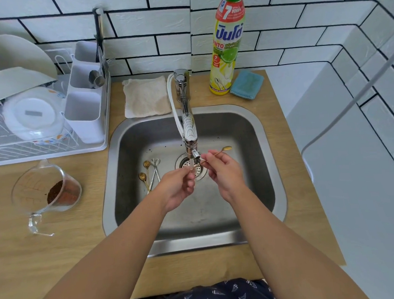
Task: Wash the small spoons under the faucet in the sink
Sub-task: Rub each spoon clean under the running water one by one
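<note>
Currently both hands, left hand and right hand, pinch one gold spoon under the faucet; four spoons left of the faucet await washing.

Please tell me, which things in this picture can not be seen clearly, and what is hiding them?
- Spoons in the sink, head view: the left hand covers their handle ends, so the exact count is unclear.
- Held gold spoon: the fingers of the right hand and the water stream hide much of its handle.
- Drain: partly behind the faucet and hands.
- Dish rack: cut off by the left edge.
</note>
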Demonstrator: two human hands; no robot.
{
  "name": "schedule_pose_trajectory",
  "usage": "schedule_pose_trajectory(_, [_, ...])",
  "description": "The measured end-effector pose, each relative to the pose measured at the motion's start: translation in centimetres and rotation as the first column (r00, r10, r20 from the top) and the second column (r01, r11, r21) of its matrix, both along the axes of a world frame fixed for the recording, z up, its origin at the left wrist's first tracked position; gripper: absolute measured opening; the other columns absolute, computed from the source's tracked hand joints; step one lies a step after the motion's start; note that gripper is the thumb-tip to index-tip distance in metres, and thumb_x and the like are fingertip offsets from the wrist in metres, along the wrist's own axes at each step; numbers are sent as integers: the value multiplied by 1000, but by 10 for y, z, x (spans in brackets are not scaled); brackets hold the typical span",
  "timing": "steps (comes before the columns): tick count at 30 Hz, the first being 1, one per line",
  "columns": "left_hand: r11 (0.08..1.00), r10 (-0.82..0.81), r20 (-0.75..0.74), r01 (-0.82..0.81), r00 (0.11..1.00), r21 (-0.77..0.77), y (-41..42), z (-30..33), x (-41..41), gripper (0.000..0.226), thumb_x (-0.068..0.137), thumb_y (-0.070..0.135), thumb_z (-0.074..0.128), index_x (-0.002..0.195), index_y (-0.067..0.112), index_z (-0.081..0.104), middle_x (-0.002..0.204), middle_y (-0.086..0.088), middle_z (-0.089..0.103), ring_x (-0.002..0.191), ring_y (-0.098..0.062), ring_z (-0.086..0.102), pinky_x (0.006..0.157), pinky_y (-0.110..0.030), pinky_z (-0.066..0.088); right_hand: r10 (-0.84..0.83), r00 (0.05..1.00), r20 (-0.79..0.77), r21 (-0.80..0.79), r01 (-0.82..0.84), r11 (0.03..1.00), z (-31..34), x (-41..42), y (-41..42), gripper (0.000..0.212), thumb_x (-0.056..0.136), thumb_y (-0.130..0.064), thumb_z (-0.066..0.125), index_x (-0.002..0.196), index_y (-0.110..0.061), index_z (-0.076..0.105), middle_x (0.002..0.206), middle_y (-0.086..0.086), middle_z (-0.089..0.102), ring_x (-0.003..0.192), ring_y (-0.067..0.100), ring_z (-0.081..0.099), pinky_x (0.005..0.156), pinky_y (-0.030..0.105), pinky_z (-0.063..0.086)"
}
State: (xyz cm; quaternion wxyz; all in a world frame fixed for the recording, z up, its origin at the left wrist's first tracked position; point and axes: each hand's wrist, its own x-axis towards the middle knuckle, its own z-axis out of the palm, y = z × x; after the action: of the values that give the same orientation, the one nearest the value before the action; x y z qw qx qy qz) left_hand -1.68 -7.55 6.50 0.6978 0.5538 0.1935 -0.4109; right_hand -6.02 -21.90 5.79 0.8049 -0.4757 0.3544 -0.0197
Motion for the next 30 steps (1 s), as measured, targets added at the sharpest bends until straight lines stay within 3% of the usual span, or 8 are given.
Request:
schedule_pose_trajectory(2, [1000, 0, 19, 0, 1000, -4, 0, 1, 2, 18, 104, 18, 49, 95, 8, 62, 59, 2, 54, 45, -8, 45, 44, -19, 39, 34, 999, 21, -16, -33, 999, 1, 0, -1, 5, 95, -13, 72, 97, -18, 71, 91, -1, 80, 78, 7, 73, 62, 16, 48])
schedule_pose_trajectory(6, [973, -195, 258, 153, 946, 174, -1, 1, -3, 26, 106, 27, 48, 101, 6, 64, 70, 0, 58, 52, -12, 56, 47, -21, 41, 10, 1000, 3, -103, -10, 995, 1, 3, -5, 7, 94, -15, 74, 87, -14, 74, 80, -2, 78, 68, 4, 71, 57, 14, 48])
schedule_pose_trajectory(12, [903, -305, 368, 144, 878, 405, 0, -5, -9, 43, 101, 42, 53, 73, 11, 65, 56, 0, 56, 39, -14, 47, 42, -23, 37, 21, 998, -55, -106, -27, 994, -4, 1, 4, 12, 93, -15, 75, 81, -14, 72, 77, -2, 78, 65, 3, 70, 55, 16, 47])
schedule_pose_trajectory(17, [905, -312, 355, 162, 881, 395, 4, -4, -11, 40, 92, 43, 69, 73, 8, 67, 56, -3, 62, 38, -12, 49, 38, -20, 37, 61, 996, -67, -108, -68, 992, -4, -3, 6, 11, 93, -18, 75, 83, -15, 75, 79, -2, 78, 66, 3, 70, 58, 16, 48])
schedule_pose_trajectory(22, [927, -349, 334, 272, 875, 256, 8, 1, -8, 21, 105, 19, 50, 103, 7, 67, 84, -6, 73, 56, -13, 65, 49, -19, 47, 97, 994, -53, -118, -103, 988, -1, -2, 6, 12, 95, -18, 72, 85, -12, 75, 79, 0, 76, 68, 7, 69, 62, 20, 49])
schedule_pose_trajectory(25, [909, -347, 377, 209, 859, 361, 5, 1, -7, 25, 103, 22, 49, 88, 14, 67, 65, 2, 59, 48, -11, 50, 45, -20, 38, 109, 993, -36, -99, -112, 989, 1, 0, 6, 16, 98, -16, 68, 84, -13, 74, 78, 0, 76, 71, 7, 71, 62, 18, 48])
schedule_pose_trajectory(28, [859, -353, 375, 138, 857, 494, 2, 3, -5, 43, 96, 47, 57, 65, 18, 65, 48, 10, 48, 45, -8, 41, 42, -17, 35, 134, 991, -16, -63, -135, 989, 2, 2, 7, 12, 97, -12, 69, 87, -17, 74, 80, -3, 77, 75, 6, 73, 65, 20, 47])
schedule_pose_trajectory(30, [856, -363, 383, 141, 849, 498, 2, 4, -3, 49, 95, 55, 57, 64, 18, 65, 48, 8, 51, 43, -8, 42, 44, -18, 36, 147, 989, -1, -41, -147, 988, 2, 2, 6, 7, 95, -10, 71, 92, -15, 74, 83, -1, 78, 76, 7, 74, 64, 20, 47])
